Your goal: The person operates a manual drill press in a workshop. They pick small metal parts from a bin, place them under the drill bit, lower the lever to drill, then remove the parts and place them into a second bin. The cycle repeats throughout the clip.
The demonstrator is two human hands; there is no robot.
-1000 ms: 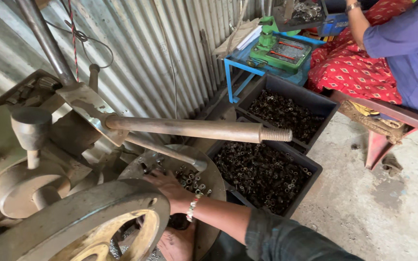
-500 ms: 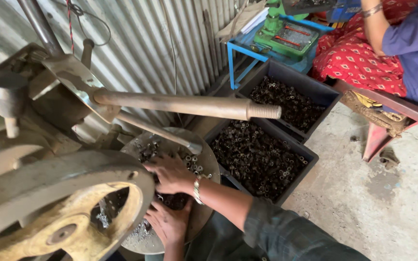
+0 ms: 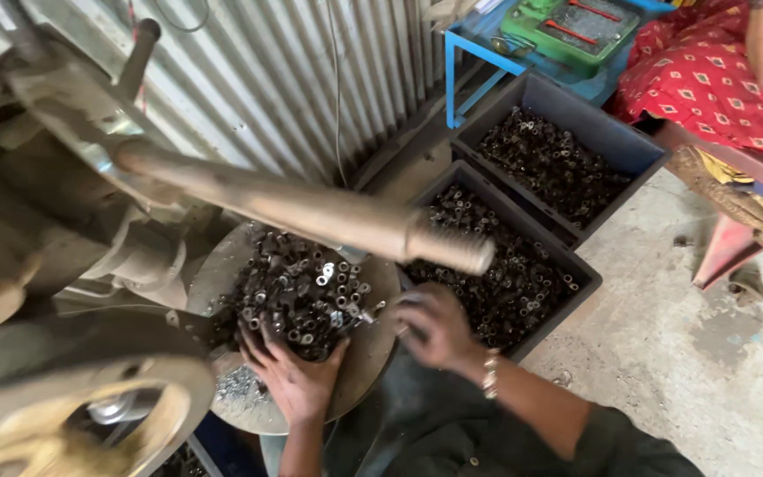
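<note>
Corrugated metal sheeting (image 3: pixel 258 79) fills the upper left of the frame behind a hand-operated press (image 3: pixel 64 230), whose long lever (image 3: pixel 311 212) slants down toward the centre. Below the lever, a round tray (image 3: pixel 373 344) holds a heap of small dark metal rings (image 3: pixel 298 296). The left hand (image 3: pixel 289 375), at lower centre, lies palm-down at the near edge of the heap, fingers (image 3: pixel 253 349) spread wide and touching the rings. The right hand (image 3: pixel 439 327), blurred and wearing a bracelet, hovers at the tray's right rim just under the lever's tip; whether its fingers are curled around anything cannot be told. Right of the tray, on the concrete floor (image 3: pixel 691 380), two dark crates (image 3: pixel 576 274) sit side by side, both filled with similar metal pieces (image 3: pixel 505 283). A blue stand (image 3: pixel 465 53) carrying a green tray (image 3: pixel 576 31) occupies the top of the frame. At upper right, another person in red patterned cloth (image 3: pixel 708 79) sits on a low stool (image 3: pixel 726 247). A flywheel (image 3: pixel 81 415) shows at lower left.
</note>
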